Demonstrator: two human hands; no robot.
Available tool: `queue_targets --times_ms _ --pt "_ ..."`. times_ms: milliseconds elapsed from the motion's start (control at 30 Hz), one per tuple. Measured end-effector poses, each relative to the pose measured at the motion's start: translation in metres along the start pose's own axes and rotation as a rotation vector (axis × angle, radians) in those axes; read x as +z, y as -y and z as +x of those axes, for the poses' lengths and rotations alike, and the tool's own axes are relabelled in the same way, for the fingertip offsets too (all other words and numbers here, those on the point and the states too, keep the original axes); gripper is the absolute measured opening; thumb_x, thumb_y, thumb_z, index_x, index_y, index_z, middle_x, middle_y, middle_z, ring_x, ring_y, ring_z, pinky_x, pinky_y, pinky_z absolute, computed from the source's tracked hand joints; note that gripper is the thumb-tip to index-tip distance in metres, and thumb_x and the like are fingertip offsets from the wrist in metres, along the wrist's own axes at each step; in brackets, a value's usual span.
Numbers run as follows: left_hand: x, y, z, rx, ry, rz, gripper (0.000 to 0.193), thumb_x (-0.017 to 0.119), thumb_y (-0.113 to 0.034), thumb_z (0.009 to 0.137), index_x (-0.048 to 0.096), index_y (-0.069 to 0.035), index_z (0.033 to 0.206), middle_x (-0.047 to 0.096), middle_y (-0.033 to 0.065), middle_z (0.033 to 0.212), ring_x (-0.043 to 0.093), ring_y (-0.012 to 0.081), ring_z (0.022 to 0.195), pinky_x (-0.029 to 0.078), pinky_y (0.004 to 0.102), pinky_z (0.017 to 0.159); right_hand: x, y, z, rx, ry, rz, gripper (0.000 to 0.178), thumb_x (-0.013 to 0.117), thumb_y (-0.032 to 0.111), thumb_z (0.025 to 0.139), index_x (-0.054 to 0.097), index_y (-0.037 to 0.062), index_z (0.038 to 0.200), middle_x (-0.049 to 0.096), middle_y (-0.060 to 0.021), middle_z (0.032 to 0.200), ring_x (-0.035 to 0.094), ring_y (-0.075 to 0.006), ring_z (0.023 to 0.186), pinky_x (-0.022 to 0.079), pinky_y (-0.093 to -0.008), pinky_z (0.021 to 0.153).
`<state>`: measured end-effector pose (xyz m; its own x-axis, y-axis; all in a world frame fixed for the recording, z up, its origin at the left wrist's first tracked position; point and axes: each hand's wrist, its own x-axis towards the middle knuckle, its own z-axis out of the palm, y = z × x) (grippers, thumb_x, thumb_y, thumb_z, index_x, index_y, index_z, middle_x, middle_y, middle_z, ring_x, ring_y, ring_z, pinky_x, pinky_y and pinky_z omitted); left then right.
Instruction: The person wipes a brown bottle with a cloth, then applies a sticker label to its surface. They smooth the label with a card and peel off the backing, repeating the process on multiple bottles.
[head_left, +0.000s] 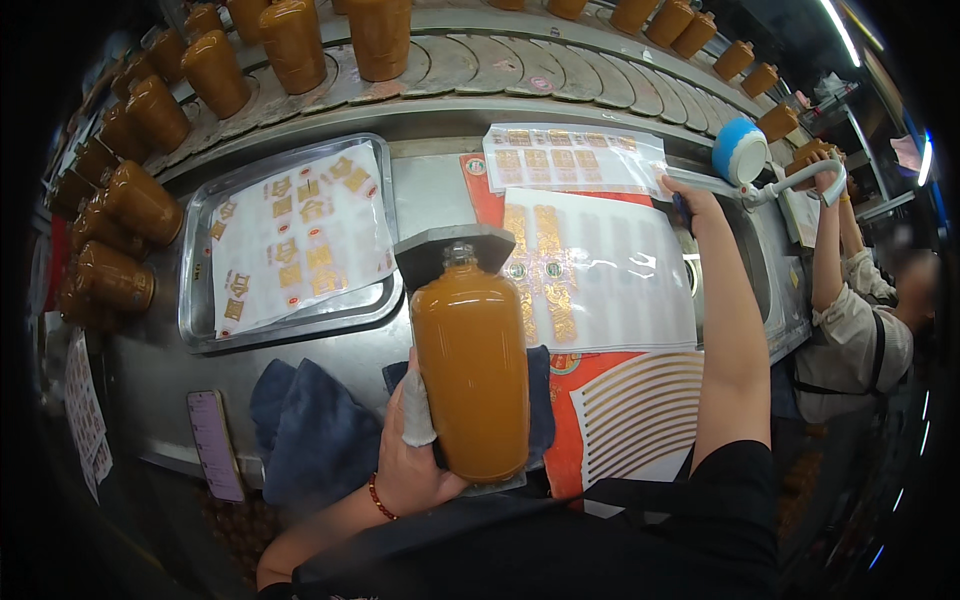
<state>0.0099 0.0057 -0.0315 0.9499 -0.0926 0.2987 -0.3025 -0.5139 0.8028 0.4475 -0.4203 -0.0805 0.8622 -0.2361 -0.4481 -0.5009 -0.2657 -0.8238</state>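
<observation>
A glossy brown-orange bottle with a clear glass neck lies tilted in front of me, its neck at a grey angular metal rest. My left hand wraps around its lower left side; white wrapping covers one digit. To the right, my right hand is closed around a small dark blue thing, mostly hidden by the fingers. That hand is beside the upper corner of a label sheet bearing gold strips. Behind it is another white sheet with gold labels.
A metal tray holds label sheets. Dark blue cloths and a phone lie at front left. Brown bottles line a slatted conveyor. A sink, a faucet and a co-worker are right.
</observation>
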Motion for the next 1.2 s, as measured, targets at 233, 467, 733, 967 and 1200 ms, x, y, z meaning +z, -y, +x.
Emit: queue_targets --times_ms 233,467,733,967,1200 --pt "0.000 -0.003 0.000 0.007 0.010 0.048 0.124 0.089 -0.033 0.077 0.007 0.009 0.159 0.041 0.0285 0.150 0.048 0.0449 0.132 0.039 0.0487 0.111 0.012 -0.003 0.001 -0.235 -0.184 0.045 0.019 0.084 0.014 0.079 0.076 -0.0001 0.088 0.069 -0.0029 0.082 0.061 -0.0134 0.071 0.048 -0.0285 0.068" --pt "0.004 0.002 0.004 0.077 0.040 0.010 0.121 0.088 -0.036 0.077 0.010 0.005 0.160 0.036 0.0283 0.153 0.043 0.0447 0.138 0.036 0.0497 0.114 -0.149 -0.065 0.020 -0.326 -0.350 -0.881 0.022 0.081 0.020 0.068 0.078 0.0023 0.081 0.074 -0.0165 0.080 0.071 -0.0266 0.070 0.053 -0.0398 0.066" --pt "-0.026 -0.015 0.006 -0.021 0.069 -0.087 0.127 0.090 -0.037 0.076 0.004 0.002 0.162 0.022 0.0294 0.162 0.029 0.0452 0.148 0.027 0.0495 0.121 -0.091 -0.042 -0.053 -0.469 -0.294 -0.914 0.018 0.072 0.014 0.085 0.079 0.0032 0.098 0.075 -0.0069 0.078 0.068 -0.0158 0.069 0.052 -0.0315 0.068" --pt "-0.023 -0.022 0.035 -0.240 -0.069 -0.558 0.085 0.066 -0.036 0.099 0.020 0.010 0.154 0.040 0.0272 0.151 0.041 0.0308 0.142 0.032 0.0405 0.118 0.057 0.096 -0.283 -0.841 0.457 -0.717 0.020 0.075 0.008 0.087 0.078 0.0028 0.106 0.070 -0.0009 0.081 0.051 -0.0042 0.066 0.042 -0.0210 0.062" --pt "-0.026 -0.014 0.051 -0.438 -0.168 -0.874 0.037 0.055 -0.025 0.107 0.049 0.007 0.125 0.061 0.0157 0.122 0.058 0.0135 0.113 0.048 0.0279 0.094 0.135 0.128 -0.388 -1.265 0.952 -0.900 0.021 0.079 0.011 0.081 0.066 0.0069 0.097 0.072 -0.0048 0.078 0.069 -0.0201 0.067 0.051 -0.0295 0.058"
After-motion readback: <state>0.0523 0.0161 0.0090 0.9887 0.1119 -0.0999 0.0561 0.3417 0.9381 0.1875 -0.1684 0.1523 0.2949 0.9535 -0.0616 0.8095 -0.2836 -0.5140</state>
